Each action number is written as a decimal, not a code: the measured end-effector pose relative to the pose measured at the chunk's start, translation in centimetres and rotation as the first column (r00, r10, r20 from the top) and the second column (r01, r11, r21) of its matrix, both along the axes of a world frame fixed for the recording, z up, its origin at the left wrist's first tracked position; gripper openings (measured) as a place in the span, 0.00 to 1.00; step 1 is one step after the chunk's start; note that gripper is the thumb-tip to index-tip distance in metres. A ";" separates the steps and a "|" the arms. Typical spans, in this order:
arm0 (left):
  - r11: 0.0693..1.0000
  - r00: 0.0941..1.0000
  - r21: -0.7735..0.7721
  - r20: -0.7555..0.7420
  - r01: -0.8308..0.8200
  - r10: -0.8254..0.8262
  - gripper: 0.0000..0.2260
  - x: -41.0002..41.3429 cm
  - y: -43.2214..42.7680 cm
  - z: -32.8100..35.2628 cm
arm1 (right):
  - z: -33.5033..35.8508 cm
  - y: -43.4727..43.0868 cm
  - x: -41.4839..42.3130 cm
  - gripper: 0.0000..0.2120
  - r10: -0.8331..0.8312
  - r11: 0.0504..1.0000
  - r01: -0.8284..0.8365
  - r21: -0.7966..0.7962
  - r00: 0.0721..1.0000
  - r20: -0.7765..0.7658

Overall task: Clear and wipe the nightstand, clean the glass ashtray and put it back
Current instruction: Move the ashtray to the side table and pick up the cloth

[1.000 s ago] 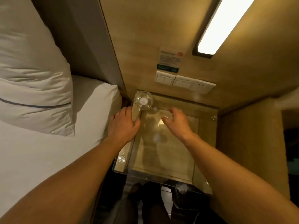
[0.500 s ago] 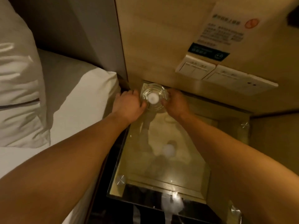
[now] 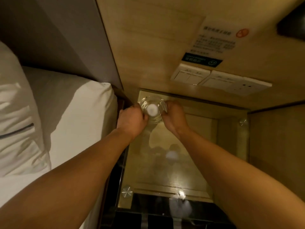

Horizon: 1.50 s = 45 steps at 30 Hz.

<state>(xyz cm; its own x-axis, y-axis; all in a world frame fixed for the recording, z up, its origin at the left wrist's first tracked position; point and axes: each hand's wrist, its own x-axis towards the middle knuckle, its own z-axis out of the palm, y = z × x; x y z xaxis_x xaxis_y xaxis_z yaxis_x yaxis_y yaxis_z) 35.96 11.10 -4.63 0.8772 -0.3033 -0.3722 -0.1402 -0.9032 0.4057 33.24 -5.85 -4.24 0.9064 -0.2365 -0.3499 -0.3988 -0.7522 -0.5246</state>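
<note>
At the far left corner of the glass-topped desk [image 3: 186, 176], close to the wooden wall, sits the glass ashtray [image 3: 153, 108], and we have both hands on it. Our left hand [image 3: 132, 119] curls against its left side, fingers closed on the rim; our right hand [image 3: 174, 115] presses in from the right, gripping the opposite edge. Whether the ashtray is resting on the glass or just lifted off, we cannot tell. A bright reflection glows in its centre. To the left lies the bed [image 3: 69, 116] with a white pillow [image 3: 18, 123]; above, wall switches [image 3: 190, 74] and a notice [image 3: 217, 41].
</note>
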 end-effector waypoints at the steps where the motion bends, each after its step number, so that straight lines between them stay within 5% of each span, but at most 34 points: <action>1: 1.000 1.000 -0.001 -0.012 0.006 -0.006 0.14 -0.5 0.0 0.8 | 0.8 0.1 -0.7 0.13 -0.022 1.000 0.022 0.022 1.000 -0.004; 11: 0.968 0.981 -0.168 -0.029 0.185 -0.192 0.13 -8.2 -0.6 15.0 | 14.5 0.0 -12.1 0.14 -0.243 0.968 0.240 0.066 0.970 0.031; 19: 0.892 0.903 -0.176 -0.038 0.416 -0.428 0.12 -16.0 -7.0 24.1 | 23.5 -3.4 -25.2 0.18 -0.591 0.806 0.583 0.104 0.799 0.108; 26: 0.640 0.672 -0.240 0.083 0.730 -0.735 0.19 -26.5 -15.2 28.1 | 28.0 -7.5 -39.8 0.16 -0.817 0.570 0.818 0.076 0.554 0.159; 30: 0.477 0.507 -0.224 0.102 0.850 -0.856 0.19 -34.3 -20.1 29.4 | 29.7 -8.9 -48.7 0.07 -0.875 0.423 0.906 -0.008 0.411 0.256; 35: 0.330 0.352 -0.193 0.092 0.924 -0.932 0.17 -45.9 -24.9 29.6 | 30.9 -10.8 -60.5 0.07 -0.940 0.282 0.957 -0.073 0.291 0.178; 45: 0.242 0.249 -0.172 0.020 0.955 -0.968 0.16 -66.7 -34.4 26.3 | 27.9 -17.6 -81.2 0.09 -0.980 0.136 0.984 -0.118 0.151 0.129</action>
